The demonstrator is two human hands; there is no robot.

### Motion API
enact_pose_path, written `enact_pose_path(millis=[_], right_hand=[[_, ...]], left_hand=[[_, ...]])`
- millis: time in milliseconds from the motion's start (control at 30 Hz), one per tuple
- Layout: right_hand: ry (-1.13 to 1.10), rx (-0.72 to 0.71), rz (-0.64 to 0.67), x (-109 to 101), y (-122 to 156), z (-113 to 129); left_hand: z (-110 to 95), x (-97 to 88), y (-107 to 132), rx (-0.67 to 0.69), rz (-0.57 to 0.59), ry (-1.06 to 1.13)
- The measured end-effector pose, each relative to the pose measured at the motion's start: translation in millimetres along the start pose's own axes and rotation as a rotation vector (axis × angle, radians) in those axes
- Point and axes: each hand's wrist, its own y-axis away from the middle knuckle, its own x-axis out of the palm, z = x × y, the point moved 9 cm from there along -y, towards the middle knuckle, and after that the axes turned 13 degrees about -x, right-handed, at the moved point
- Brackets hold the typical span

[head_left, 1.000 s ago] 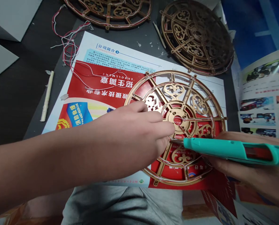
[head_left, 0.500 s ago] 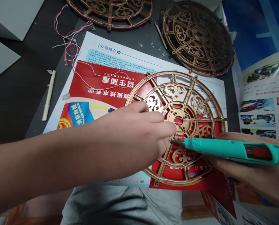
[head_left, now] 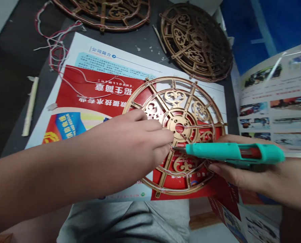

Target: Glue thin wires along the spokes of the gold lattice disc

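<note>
A round gold openwork wheel frame (head_left: 174, 95), with scroll ornaments and thin wires along its ribs, lies flat on a printed sheet. My left hand (head_left: 137, 145) reaches over its left side, fingers bent and pressed together beside the hub (head_left: 178, 117). Whatever they pinch is hidden. My right hand (head_left: 256, 179) is wrapped round a teal hot glue gun (head_left: 213, 151) held over the wheel's right side. The gun's metal nozzle (head_left: 179, 148) points left, its tip at a rib just below the hub, close to my left fingertips.
Two more wheel frames, one at the top left (head_left: 102, 23) and a darker one at the right (head_left: 198, 55), lie behind. Red and white wires (head_left: 58, 44) trail onto the printed sheet (head_left: 89, 79). A pale stick (head_left: 30, 108) lies left; a glossy brochure (head_left: 256, 84) stands right.
The whole view has shifted, so everything appears farther left. The glue gun's nozzle stays near the same spot below the hub, and my left hand keeps its place on the wheel.
</note>
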Motion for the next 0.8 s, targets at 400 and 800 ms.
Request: enact_pose_path(millis=[400, 800], right_hand=[[-0.208, -0.139, -0.095, -44, -2, 18], [-0.393, -0.302, -0.044, -37, -1, 33]], left_hand=[[6, -8.6, -1, 0.012, -0.172, 0.047], [8, -8.2, 0, -0.002, -0.182, 0.07]])
